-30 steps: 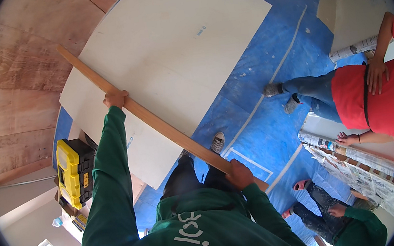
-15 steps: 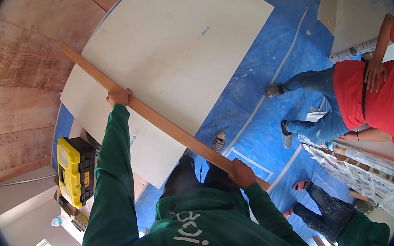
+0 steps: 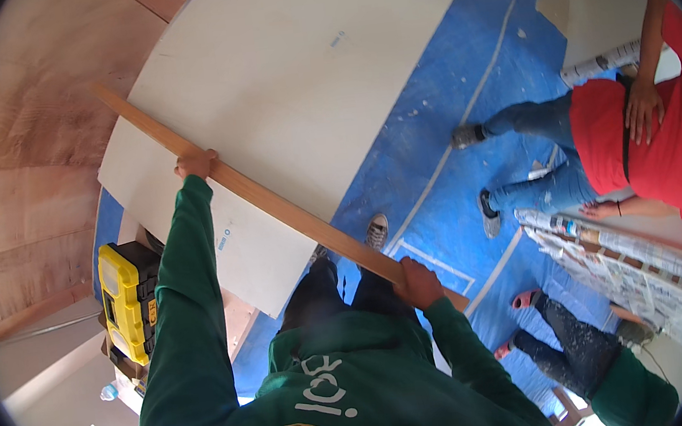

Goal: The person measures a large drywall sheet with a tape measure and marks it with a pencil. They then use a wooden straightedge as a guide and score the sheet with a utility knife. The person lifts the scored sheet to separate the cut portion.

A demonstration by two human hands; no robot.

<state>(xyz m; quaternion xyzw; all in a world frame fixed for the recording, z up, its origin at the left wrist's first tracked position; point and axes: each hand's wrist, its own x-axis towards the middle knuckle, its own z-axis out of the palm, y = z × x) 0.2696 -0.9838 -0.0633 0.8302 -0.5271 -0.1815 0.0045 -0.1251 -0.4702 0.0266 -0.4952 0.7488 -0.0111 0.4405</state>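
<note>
Head view shows me a long wooden batten (image 3: 273,208) lying diagonally across a large pale sheet of board (image 3: 294,92), and both of my hands are on it. My left hand (image 3: 196,164) is closed around the batten with the arm stretched far out, gripping it partway along its upper stretch. My right hand (image 3: 418,282) is wrapped around the lower end, close in to my body. The batten's long axis runs from upper left, out by the plywood wall (image 3: 33,164), down to lower right, ending just past my right hand over the blue floor covering (image 3: 448,117). So the right hand is the nearer anchor and the left holds the far reach. A yellow tool case (image 3: 126,301) sits below my left forearm. Another person in a red shirt (image 3: 643,136) stands well apart, to the right.
</note>
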